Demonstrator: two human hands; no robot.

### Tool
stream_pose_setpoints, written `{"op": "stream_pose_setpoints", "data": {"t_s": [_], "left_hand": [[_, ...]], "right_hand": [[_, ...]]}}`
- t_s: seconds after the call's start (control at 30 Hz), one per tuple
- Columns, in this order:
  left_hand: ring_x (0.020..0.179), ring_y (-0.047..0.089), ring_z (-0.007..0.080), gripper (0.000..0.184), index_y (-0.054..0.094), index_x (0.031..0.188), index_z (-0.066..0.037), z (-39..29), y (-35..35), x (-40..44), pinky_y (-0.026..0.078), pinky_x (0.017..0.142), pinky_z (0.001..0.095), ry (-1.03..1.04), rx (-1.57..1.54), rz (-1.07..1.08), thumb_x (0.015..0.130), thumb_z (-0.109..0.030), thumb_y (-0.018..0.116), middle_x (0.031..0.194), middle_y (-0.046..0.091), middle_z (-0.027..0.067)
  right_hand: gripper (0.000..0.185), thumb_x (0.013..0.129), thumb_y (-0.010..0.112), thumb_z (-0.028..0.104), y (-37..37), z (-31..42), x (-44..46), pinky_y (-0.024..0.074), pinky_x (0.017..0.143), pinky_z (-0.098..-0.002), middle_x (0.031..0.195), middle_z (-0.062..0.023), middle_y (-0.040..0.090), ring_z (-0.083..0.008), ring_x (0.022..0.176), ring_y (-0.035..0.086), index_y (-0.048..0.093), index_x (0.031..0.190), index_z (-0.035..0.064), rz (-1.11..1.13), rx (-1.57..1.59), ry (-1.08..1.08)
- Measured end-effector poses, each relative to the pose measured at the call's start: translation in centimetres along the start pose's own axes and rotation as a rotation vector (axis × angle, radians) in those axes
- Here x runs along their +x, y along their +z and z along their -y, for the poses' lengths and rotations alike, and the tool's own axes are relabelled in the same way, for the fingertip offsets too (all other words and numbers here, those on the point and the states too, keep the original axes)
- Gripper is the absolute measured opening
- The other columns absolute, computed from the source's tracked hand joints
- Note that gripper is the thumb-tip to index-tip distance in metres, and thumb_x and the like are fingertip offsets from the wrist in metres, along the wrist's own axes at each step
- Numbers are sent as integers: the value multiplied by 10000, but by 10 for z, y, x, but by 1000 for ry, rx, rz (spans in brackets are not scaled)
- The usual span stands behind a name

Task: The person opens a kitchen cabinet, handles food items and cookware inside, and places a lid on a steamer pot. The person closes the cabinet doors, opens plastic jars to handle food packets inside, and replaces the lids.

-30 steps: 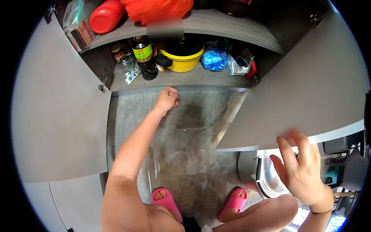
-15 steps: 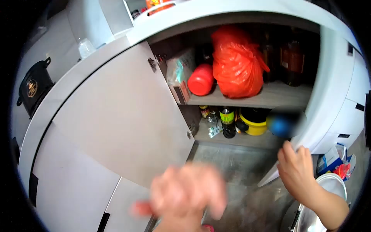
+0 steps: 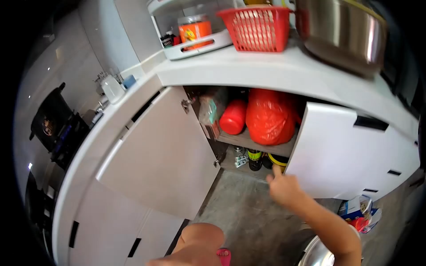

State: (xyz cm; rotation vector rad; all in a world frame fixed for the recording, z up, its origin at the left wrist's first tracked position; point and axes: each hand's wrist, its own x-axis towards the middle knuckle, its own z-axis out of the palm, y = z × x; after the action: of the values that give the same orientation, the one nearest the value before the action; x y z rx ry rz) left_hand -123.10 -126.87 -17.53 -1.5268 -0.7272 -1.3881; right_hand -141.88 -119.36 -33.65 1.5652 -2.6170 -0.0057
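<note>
Cabinet door, half open, right hand (image 3: 286, 188) at its edge
The door (image 3: 330, 153) is on the right side of the cupboard; looks stiff, smooth and hefty, but the hinges should carry it, so I'd grab the free edge. Right hand's half curled with a finger out, can't tell if it's pinching anything; left isn't visible. Red plastic bag (image 3: 270, 119) sits close behind, metal basin (image 3: 320, 253) on the floor could crowd the legs, red basket (image 3: 259, 30) on the desk (image 3: 266, 73) is clear.

Right door (image 3: 341, 153) swung further closed, now hiding blue bag and upper-shelf bottles. Right hand (image 3: 285, 188) moved inward (near door edge). Left hand gone from view. Red basket (image 3: 283, 29), metal pot (image 3: 344, 33) now in frame.
</note>
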Motion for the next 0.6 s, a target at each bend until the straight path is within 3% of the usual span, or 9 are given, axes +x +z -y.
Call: {"op": "stream_pose_setpoints", "data": {"t_s": [0.03, 0.07, 0.1, 0.2, 0.33, 0.43, 0.5, 0.57, 0.6], "left_hand": [[347, 284, 41, 428, 234, 504, -175, 1, -5, 22, 335, 400, 183, -130, 24, 13, 817, 66, 399, 468, 243, -66], [332, 303, 47, 463, 272, 478, -152, 29, -19, 60, 318, 368, 201, -63, -54, 72, 891, -93, 472, 457, 262, -60], [332, 303, 47, 463, 272, 478, -152, 32, -19, 82, 318, 368, 201, -56, -39, 63, 891, -93, 472, 457, 262, -60], [327, 364, 129, 564, 356, 464, -104, 39, -32, 144, 337, 360, 279, -543, 174, -65, 946, -376, 462, 462, 374, -30], [557, 533, 234, 222, 558, 634, -19, 27, -63, 164, 472, 550, 339, -868, 398, -141, 811, -127, 638, 653, 542, 94], [630, 557, 235, 107, 589, 736, -25, 19, -83, 193, 468, 599, 317, -1247, 934, -159, 742, -35, 696, 700, 558, 109], [723, 583, 211, 236, 584, 925, -14, 25, -120, 191, 477, 666, 319, -1250, 1159, -223, 742, -79, 718, 811, 589, 122], [1013, 540, 187, 510, 493, 1175, 30, 35, -166, 196, 446, 868, 325, -1436, 1195, -444, 732, -80, 722, 1143, 564, 118], [1041, 534, 211, 625, 432, 1239, 32, 43, -193, 196, 446, 885, 338, -1380, 1339, -434, 718, -114, 746, 1192, 533, 142]], "right_hand": [[264, 721, 658, 206, -18, 8, -7, 522, 645, -396, 1073, -163, 537, -262, 695, 639, 597, 939, 71, 39, 118, -65], [264, 721, 658, 206, -38, 14, -12, 522, 645, -396, 1073, -163, 537, -262, 695, 639, 597, 939, 71, 51, 115, -79], [246, 710, 665, 193, -57, 19, -15, 509, 662, -394, 1016, -140, 555, -266, 730, 622, 596, 911, 69, -11, 171, -170], [220, 685, 681, 167, -169, 17, 13, 472, 687, -391, 910, -100, 573, -271, 784, 578, 591, 860, 69, -108, 219, -314], [152, 704, 650, 164, -264, -4, 106, 410, 649, -398, 742, -101, 503, -304, 748, 499, 537, 743, 69, -604, 321, -287], [170, 768, 637, 205, -283, -27, 172, 464, 641, -405, 727, -96, 537, -278, 736, 556, 539, 763, 66, -544, 273, -103], [186, 805, 620, 234, -275, -39, 193, 477, 603, -415, 713, -95, 571, -286, 690, 589, 542, 769, 69, -476, 269, -23], [195, 824, 609, 255, -250, -49, 199, 482, 557, -418, 687, -90, 593, -296, 615, 598, 545, 781, 76, -338, 232, 161], [195, 824, 609, 255, -248, -48, 201, 482, 557, -418, 687, -90, 593, -296, 615, 598, 545, 781, 76, -320, 229, 157]]}}
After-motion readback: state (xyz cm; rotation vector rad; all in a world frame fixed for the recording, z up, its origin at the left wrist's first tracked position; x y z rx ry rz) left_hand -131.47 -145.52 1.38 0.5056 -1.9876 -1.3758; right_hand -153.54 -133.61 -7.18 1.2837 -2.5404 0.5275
